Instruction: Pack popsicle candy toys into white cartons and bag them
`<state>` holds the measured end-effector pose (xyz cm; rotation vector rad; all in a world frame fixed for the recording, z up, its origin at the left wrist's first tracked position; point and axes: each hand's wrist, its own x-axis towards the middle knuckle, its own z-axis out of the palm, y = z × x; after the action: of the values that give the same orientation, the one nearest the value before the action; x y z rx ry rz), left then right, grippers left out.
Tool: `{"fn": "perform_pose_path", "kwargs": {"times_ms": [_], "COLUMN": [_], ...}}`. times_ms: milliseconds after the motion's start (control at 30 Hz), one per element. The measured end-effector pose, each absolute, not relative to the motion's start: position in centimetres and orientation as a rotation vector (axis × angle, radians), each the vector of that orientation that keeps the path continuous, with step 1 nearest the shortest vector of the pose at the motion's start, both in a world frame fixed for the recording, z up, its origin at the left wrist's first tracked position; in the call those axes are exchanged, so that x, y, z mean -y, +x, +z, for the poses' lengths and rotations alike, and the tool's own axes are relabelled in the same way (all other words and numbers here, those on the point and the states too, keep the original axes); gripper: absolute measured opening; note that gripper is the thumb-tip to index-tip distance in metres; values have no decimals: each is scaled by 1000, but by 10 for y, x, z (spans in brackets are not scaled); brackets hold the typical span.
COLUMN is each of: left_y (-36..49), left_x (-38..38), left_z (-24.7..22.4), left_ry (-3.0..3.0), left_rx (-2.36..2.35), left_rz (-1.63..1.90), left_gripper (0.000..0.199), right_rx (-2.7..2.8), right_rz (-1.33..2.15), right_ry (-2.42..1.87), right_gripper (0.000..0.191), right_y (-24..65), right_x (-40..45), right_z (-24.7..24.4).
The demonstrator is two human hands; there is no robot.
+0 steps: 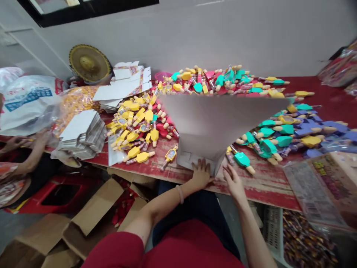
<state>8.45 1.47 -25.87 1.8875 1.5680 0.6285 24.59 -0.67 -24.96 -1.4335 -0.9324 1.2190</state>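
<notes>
Carton shaped but unclosed; my left hand spread at its base; my right hand loosely open, empty; toys loose outside.

single head-worn view, angled forward and down over the table

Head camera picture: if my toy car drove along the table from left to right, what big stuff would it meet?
White plastic bag with blue print → stack of folded cardboard → mostly yellow heap → open cardboard box → purple pieces.
</notes>
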Motion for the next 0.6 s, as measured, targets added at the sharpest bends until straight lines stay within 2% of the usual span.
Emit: {"fn": "perform_pose_path", "kwargs": {"times_ms": [167,267,333,400,467,533,600], "left_y": [80,64,29,-34,-118,-212,-298], "left_x": [-53,-49,-38,-28,-23,-23,-28], "left_z": [-244,-236,-234,-227,-207,-176,-143], "left_ry": [1891,1996,2065,2057,1937,1781,1545], "left_rx": [-1703,-1695,-1692,-1827,-2157,-2425,-2824], "left_rz": [672,666,813,985,1003,978,761], "left_gripper": [57,56,45,29,24,29,38], "right_rx": [1008,1108,1159,1146,1123,1088,1101], "right_rz": [1287,1270,1227,1192,1215,1251,1219], "right_ry": [-1432,-1423,-1430,-1486,-1589,-1676,-1705], "right_gripper": [108,105,98,93,91,92,90], "right_y": [195,186,195,215,239,262,278], "right_x": [-21,-22,-11,5,22,35,42], "right_z": [-258,-253,-251,-253,-260,-271,-280]}}
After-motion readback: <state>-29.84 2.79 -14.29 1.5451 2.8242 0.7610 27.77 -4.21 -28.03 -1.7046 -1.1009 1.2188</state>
